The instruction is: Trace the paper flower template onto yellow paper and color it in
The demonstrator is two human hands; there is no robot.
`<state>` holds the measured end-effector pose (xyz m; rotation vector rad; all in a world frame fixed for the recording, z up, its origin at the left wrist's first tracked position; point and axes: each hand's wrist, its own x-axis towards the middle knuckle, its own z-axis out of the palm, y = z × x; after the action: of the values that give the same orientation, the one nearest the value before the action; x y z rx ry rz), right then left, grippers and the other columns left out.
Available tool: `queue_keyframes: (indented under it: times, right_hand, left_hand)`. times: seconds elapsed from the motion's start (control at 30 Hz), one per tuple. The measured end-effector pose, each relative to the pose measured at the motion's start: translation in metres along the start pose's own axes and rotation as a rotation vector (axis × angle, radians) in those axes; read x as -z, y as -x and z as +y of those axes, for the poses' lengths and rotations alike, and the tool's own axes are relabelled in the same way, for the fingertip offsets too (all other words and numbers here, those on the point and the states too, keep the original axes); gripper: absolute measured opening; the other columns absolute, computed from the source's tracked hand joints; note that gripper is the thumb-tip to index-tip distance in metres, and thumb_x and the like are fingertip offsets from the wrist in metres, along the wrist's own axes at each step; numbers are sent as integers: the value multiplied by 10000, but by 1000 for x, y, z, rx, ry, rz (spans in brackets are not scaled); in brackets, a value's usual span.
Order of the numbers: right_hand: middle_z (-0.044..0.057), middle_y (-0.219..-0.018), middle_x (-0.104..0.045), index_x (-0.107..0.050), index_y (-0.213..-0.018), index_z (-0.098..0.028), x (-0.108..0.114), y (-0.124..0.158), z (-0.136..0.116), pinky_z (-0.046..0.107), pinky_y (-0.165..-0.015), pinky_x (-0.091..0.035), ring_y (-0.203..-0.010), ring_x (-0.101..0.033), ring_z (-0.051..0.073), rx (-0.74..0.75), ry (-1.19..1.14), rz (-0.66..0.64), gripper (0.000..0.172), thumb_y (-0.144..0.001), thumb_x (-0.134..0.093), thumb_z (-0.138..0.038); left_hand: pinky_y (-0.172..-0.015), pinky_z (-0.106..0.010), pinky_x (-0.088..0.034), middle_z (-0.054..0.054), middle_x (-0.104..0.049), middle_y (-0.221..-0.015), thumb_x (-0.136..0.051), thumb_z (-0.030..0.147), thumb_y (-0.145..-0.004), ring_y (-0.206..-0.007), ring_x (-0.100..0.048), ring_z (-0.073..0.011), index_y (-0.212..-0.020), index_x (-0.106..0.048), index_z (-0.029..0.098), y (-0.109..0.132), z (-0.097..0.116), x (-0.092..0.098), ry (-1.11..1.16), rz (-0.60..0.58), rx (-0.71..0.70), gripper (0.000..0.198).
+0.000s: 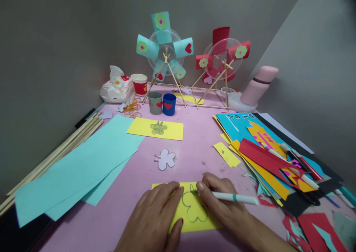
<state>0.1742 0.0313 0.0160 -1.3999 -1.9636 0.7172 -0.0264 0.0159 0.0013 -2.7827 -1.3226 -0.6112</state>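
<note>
A yellow paper sheet [213, 222] lies close in front of me, bearing a dark outline of a butterfly with rounded wings and two feelers. My left hand [152, 215] rests flat over the sheet's left side, fingers stretched out. In my right hand [222, 198] is a white marker pen [241, 198] with a teal band; its tip is at the feelers of the drawing, partly hidden by my fingers. Just beyond the sheet lies a pale lilac butterfly cutout [166, 160]. Behind that is a yellow strip [143, 128] with a scribbled-in butterfly.
Light blue sheets [83, 170] and wooden sticks [61, 148] lie left. Right are stacked coloured papers [236, 120], several pens and red scraps [314, 229]. Behind stand grey [155, 105] and blue cups [169, 109], a blue paper wheel [161, 37], a red one [221, 35] and a pink bottle [257, 89].
</note>
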Motion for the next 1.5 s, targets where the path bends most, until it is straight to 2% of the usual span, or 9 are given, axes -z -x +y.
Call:
queue_keyframes:
  times: [0.23, 0.37, 0.5, 0.63, 0.8, 0.97, 1.2, 1.5]
  right_hand:
    - [-56, -563, -343, -345, -635, -226, 0, 0, -1, 254, -501, -266, -522, -356, 125, -98, -128, -47, 328, -938, -382, -346]
    - [-72, -545, -295, -314, -621, -228, 0, -1, 0, 249, -475, -241, -488, -333, 110, -81, -162, -51, 347, -934, -399, -351]
    - [-71, -557, -295, -321, -635, -228, -1, -1, 0, 255, -481, -237, -487, -328, 110, -46, -131, -59, 327, -939, -394, -321]
    - [-67, -577, -301, -310, -641, -231, -1, 0, -2, 258, -484, -241, -490, -333, 111, -25, -101, -63, 312, -943, -375, -278]
    - [-58, -606, -330, -318, -662, -230, -2, -1, -1, 261, -514, -259, -525, -355, 118, -13, -55, -21, 289, -946, -358, -259]
    - [-63, -574, -317, -328, -640, -231, -2, 0, 1, 266, -495, -253, -499, -340, 118, -67, -110, -49, 317, -947, -369, -299]
    - [-49, -544, -369, -369, -611, -225, 4, 1, 1, 266, -499, -294, -518, -380, 132, -245, -230, 76, 377, -933, -365, -422]
    - [-70, -507, -293, -333, -579, -233, 5, -3, -5, 260, -452, -249, -474, -315, 116, -208, -249, 52, 367, -903, -384, -400]
  left_hand:
    - [-910, -372, -452, -86, -574, -1250, -494, 227, -854, -1113, -526, -230, -1277, -471, 171, 1, 0, -3, 21, -1, 18, 427]
    - [-851, -359, -475, -93, -591, -1215, -494, 238, -834, -1055, -555, -234, -1267, -483, 161, 1, -2, -8, 28, 51, -47, 440]
    - [-876, -361, -459, -87, -585, -1222, -464, 227, -843, -1073, -543, -232, -1269, -483, 174, 2, -3, -12, 37, 80, -14, 429]
    - [-846, -340, -474, -90, -595, -1209, -481, 243, -829, -1046, -563, -229, -1267, -490, 170, 3, -5, -13, 46, 86, -52, 444]
    - [-850, -345, -476, -82, -592, -1219, -483, 259, -839, -1056, -561, -228, -1277, -482, 181, 3, -7, -13, 33, 80, -51, 445]
    - [-903, -360, -448, -81, -575, -1243, -469, 228, -855, -1101, -530, -224, -1274, -475, 187, 2, 0, -6, 49, 41, 11, 421]
    - [-901, -349, -453, -77, -584, -1237, -470, 236, -853, -1086, -540, -220, -1257, -490, 204, 0, 2, -3, 65, 34, 15, 405]
    - [-899, -368, -465, -78, -569, -1259, -463, 215, -843, -1107, -530, -230, -1275, -482, 212, 2, 1, -7, 70, 19, 15, 433]
